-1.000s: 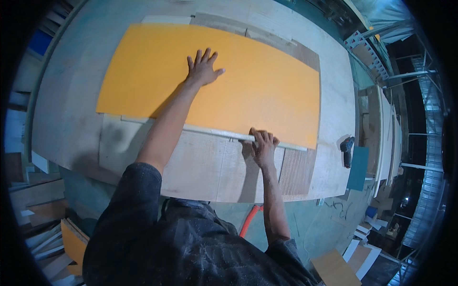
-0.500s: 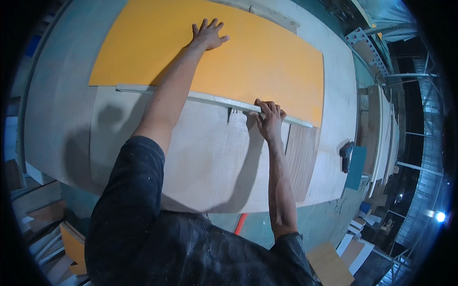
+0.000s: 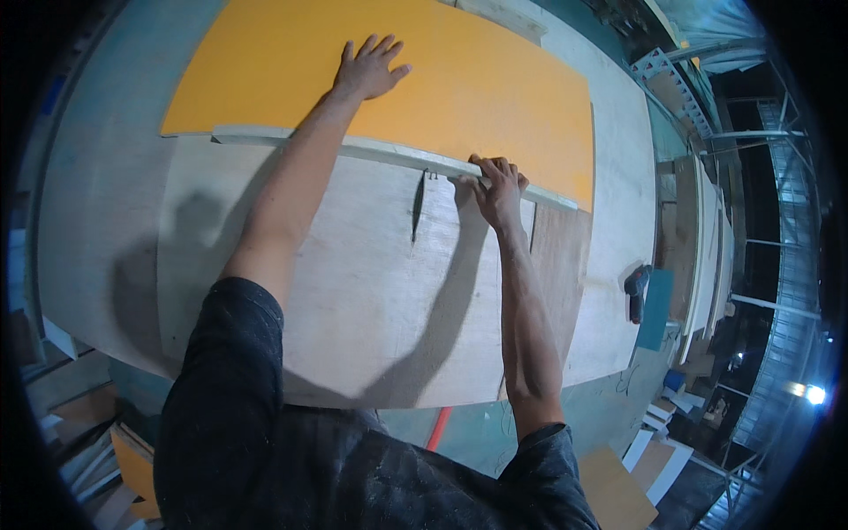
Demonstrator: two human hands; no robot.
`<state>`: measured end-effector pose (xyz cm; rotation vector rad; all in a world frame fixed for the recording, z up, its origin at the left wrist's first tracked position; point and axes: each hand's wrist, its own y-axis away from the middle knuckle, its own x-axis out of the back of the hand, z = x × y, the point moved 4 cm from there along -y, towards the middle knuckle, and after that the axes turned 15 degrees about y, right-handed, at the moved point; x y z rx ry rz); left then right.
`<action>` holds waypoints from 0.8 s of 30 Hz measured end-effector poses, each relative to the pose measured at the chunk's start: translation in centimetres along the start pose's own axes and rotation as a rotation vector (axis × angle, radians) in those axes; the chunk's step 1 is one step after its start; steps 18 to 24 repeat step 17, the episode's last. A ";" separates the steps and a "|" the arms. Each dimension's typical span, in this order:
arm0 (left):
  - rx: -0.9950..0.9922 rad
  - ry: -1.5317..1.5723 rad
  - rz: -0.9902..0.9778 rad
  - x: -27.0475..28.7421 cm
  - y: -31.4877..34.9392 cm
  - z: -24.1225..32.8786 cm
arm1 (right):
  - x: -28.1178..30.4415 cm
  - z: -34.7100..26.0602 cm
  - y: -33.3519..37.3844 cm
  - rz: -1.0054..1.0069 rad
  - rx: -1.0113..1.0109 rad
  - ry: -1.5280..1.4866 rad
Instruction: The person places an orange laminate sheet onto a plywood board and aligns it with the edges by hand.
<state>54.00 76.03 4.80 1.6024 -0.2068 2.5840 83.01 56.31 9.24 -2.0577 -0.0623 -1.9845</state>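
Note:
My left hand (image 3: 368,72) lies flat on a large yellow-orange board (image 3: 477,97), its fingers spread. Along the board's near edge runs a long, narrow pale strip (image 3: 389,154), which looks like a straight bar. Toward its right end my right hand (image 3: 500,190) is closed on this strip, with the thumb on the near side and the fingers bent over the top. Part of the strip is hidden behind my left forearm. Board and strip rest on a wide pale wooden worktop (image 3: 353,265).
A dark slit (image 3: 417,208) and small marks show in the worktop just below the strip. At the right edge lies a dark power drill (image 3: 636,291) beside a teal panel (image 3: 654,309). Stacked boards (image 3: 702,247) stand farther right. Offcuts (image 3: 84,397) lie at lower left.
The yellow board, the strip and both hands are a little farther from me. More of the worktop and its dark slit shows below the strip. Both hands keep their positions on board and strip.

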 end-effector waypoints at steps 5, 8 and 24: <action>0.037 -0.022 0.003 1.3 2.0 0.5 | 0.7 0.1 1.1 -0.037 0.000 -0.076; 0.039 -0.021 0.001 2.0 4.4 0.6 | 1.6 -0.7 3.1 -0.022 0.018 -0.122; 0.051 0.015 -0.075 1.7 26.5 3.6 | 3.1 -5.6 25.6 -0.200 -0.036 -0.103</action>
